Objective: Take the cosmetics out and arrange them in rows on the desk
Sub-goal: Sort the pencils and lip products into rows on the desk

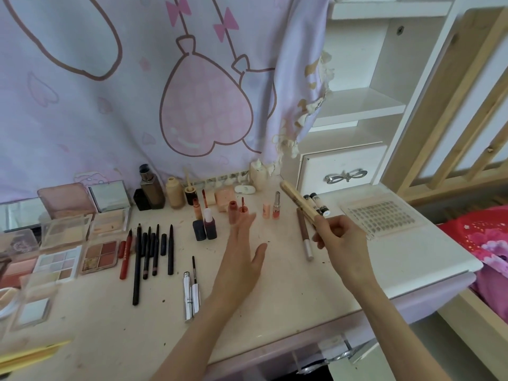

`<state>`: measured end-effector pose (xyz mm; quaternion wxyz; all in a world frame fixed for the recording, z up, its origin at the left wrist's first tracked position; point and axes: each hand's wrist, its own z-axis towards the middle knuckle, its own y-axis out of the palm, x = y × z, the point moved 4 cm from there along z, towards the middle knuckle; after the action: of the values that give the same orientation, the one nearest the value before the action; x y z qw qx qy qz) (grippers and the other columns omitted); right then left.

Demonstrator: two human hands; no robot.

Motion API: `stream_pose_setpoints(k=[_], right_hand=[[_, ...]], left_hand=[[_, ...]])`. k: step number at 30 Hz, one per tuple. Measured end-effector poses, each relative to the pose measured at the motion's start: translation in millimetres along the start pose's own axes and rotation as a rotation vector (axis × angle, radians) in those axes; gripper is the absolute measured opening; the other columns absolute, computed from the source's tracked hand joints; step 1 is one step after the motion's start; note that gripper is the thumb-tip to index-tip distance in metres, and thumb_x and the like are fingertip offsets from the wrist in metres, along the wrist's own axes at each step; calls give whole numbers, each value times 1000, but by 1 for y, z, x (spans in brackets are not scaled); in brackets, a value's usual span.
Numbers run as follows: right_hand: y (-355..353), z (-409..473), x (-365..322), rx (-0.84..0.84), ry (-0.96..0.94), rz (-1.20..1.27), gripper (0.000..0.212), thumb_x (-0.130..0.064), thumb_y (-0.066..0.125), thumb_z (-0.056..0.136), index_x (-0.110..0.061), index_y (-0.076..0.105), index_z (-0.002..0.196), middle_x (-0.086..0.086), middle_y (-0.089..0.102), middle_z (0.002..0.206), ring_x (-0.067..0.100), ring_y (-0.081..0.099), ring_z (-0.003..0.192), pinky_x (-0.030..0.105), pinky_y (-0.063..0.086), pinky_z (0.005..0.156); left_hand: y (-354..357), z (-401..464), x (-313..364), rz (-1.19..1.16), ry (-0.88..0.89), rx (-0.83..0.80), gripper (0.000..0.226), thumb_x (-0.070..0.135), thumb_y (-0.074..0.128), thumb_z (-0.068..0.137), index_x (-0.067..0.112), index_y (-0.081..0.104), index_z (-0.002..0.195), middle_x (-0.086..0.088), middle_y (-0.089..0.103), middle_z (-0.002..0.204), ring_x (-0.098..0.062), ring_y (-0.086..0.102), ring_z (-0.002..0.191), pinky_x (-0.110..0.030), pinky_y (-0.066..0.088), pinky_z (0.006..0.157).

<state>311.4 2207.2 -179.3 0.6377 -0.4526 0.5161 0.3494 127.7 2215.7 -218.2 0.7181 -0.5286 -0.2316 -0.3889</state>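
The right hand [336, 235], at about three o'clock from the middle of the cream-white desk top [275, 306], has its fingers curled round the lower end of a long, pale wooden-looking cosmetic stick [298, 200], which slants up toward eleven o'clock above the desk; the left hand [244, 254] is flat and relaxed, fingers straight and pointing to twelve o'clock, holding nothing, its fingertips close to a small terracotta lip-gloss tube [232, 211]; whether they touch it cannot be told.

Cosmetics already lie in rows on the desk; at nine o'clock a fan of slim black pencils [149, 251] with a red pencil [125, 257] on its outer side; farther toward nine o'clock, open eyeshadow palettes [100, 255] in brown and pastel pans; at six o'clock from the pencils, two silver mascara tubes [191, 294] side by side; at twelve o'clock a line of small bottles, among them a dark brown square foundation bottle [152, 188] and a beige round bottle [173, 193].

Just beside the right hand, toward nine o'clock, a brown-and-silver pen-shaped stick [305, 235] lies flat; at two o'clock a clear plastic tray of false-lash clusters [382, 218] rests near the desk's edge; behind everything hangs a lilac curtain with pink heart balloons [137, 92].
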Motion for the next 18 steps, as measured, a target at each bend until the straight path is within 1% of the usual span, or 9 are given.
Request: stream_pose_setpoints(k=[2,3,4,6,7,9,12,15,18], right_hand=[[6,-2,-4,-118,15,116,22,-16,61,88,-5,55,69,3,61,57,8,52,50,17,42,54],[8,-2,-7,-169,23,162,22,-14,62,87,-4,55,69,3,58,56,10,51,52,18,43,54],[11,-3,-9,-214,31,201,21,-12,62,87,-4,55,70,3,56,54,11,49,52,18,42,52],[18,-3,-13,-301,47,266,19,-10,62,87,-4,55,70,3,52,53,11,44,48,15,38,47],[21,-4,-13,-342,55,286,19,-9,62,86,-4,55,70,3,51,53,11,41,47,14,36,45],[28,-5,-11,-398,65,287,17,-9,62,87,-5,56,71,2,51,53,10,40,46,13,34,44],[34,-7,-4,-418,91,276,16,-15,61,88,-4,59,76,2,54,55,11,42,48,14,35,45],[42,-8,-1,-409,119,249,23,-24,61,89,-4,59,77,2,51,54,10,39,45,16,32,43],[48,-6,0,-416,97,193,22,-23,63,88,-5,60,76,-1,44,51,9,35,43,18,29,43]], left_hand=[[-12,7,15,59,124,55,70,19,60,89,31,17,142,0,16,151,-11,14,141,-24,18,113],[-16,10,20,119,198,57,71,20,62,87,34,18,141,-1,16,151,-11,12,141,-23,16,113],[-20,13,25,188,265,47,68,22,64,86,32,24,139,-2,22,149,-13,16,139,-24,17,112],[-22,17,28,310,337,12,50,28,61,86,21,41,131,-3,46,131,-20,36,125,-37,35,106],[-24,18,26,354,337,-12,39,31,55,87,18,50,124,-2,53,118,-21,45,112,-42,44,96],[-25,17,22,405,341,-50,34,37,41,90,17,57,113,1,55,101,-18,48,93,-37,47,80],[-21,8,14,394,243,-175,29,32,42,96,17,51,118,5,50,106,-10,41,89,-21,37,77],[-17,0,14,398,159,-197,30,35,38,97,19,46,121,5,50,108,-10,45,89,-21,40,74],[-17,-1,15,470,126,-186,30,44,33,97,24,44,115,10,49,94,-8,47,79,-23,42,69]])
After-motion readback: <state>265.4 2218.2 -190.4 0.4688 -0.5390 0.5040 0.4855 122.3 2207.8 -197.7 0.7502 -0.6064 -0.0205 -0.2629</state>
